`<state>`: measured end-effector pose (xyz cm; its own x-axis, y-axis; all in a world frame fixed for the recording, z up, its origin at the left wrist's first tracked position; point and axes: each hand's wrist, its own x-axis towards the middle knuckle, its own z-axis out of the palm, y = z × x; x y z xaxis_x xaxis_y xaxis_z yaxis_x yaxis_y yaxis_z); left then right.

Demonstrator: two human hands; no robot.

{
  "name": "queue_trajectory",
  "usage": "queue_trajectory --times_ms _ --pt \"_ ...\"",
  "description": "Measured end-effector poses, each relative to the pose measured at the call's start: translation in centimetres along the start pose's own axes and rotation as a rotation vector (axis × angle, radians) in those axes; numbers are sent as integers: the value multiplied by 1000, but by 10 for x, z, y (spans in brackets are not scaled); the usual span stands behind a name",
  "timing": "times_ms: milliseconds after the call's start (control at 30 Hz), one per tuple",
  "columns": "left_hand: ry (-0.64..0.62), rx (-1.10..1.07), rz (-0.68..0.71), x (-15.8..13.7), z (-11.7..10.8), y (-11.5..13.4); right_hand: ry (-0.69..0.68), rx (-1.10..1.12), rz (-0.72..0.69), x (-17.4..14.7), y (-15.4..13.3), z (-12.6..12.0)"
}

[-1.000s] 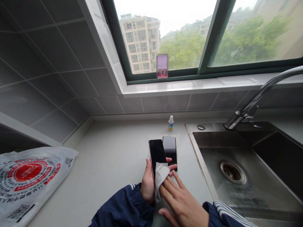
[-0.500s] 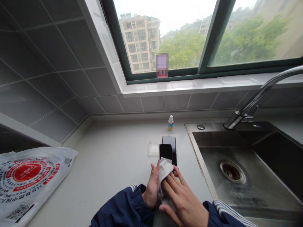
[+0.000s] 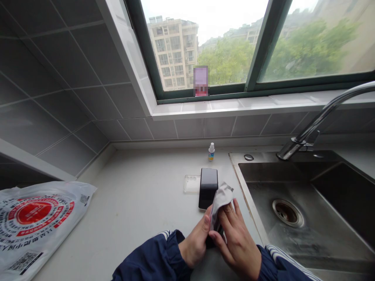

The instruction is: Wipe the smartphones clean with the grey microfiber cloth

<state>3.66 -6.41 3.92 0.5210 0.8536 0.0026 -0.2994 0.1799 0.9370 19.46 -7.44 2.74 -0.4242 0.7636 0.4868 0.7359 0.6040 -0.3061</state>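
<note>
My left hand (image 3: 195,240) is closed around the edge of a smartphone (image 3: 217,225), held low over the counter. Most of this phone is hidden by a light grey cloth (image 3: 222,196), and only dark strips of it show. My right hand (image 3: 238,236) presses the cloth against the phone's face, fingers bent over it and thumb near the lower part. Just beyond my hands, a second black smartphone (image 3: 208,187) lies flat on the counter. A clear phone case (image 3: 191,184) lies at its left side, partly under or against it.
Near the wall stands a small white-capped bottle (image 3: 211,152). To the right is a steel sink (image 3: 254,214) with a chrome faucet (image 3: 315,121). A white plastic bag (image 3: 43,226) with red print lies on the counter (image 3: 125,187) at the left. A window (image 3: 222,47) is ahead.
Both hands have shifted right with the phone and cloth, and the phone is now tilted. The cloth covers its upper end. More of the black phone on the counter shows.
</note>
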Motion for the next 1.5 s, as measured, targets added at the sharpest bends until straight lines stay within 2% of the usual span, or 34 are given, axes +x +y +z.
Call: queue_trajectory --times_ms 133,233,333,400,433,500,533,633,767,867,967,1200,1367,1500 --pt "20 -37 3 3 -3 -9 -41 -5 -13 -1 0 0" --pt "95 -244 6 8 -7 -16 -141 11 -66 0 -3 -3" --pt "87 -511 -111 11 -10 -14 -213 68 -122 4 -9 -8" --pt "70 -613 -212 12 -11 -6 -226 122 -158 8 -14 -13" --pt "112 -628 -217 13 -12 -2 -232 148 -175 11 -16 -16" --pt "214 -628 -211 14 -14 5 -252 185 -199 15 -20 -23" --pt "258 -622 -208 14 -15 8 -303 198 -223 17 -21 -26" --pt "308 -627 -231 16 -18 13 -361 207 -227 21 -24 -31" --pt "348 -626 -250 18 -19 16 -285 189 -147 18 -26 -29" --pt "385 -619 -186 18 -20 19 -249 176 -111 16 -24 -27" --pt "394 -626 -140 19 -21 21 -240 150 -125 14 -22 -26" --pt "402 -642 -114 19 -21 20 -84 136 -96 11 -22 -15" --pt "392 -634 -116 20 -19 21 -228 70 -143 12 -21 -19" --pt "345 -616 -147 19 -19 19 -278 70 -156 14 -20 -22"
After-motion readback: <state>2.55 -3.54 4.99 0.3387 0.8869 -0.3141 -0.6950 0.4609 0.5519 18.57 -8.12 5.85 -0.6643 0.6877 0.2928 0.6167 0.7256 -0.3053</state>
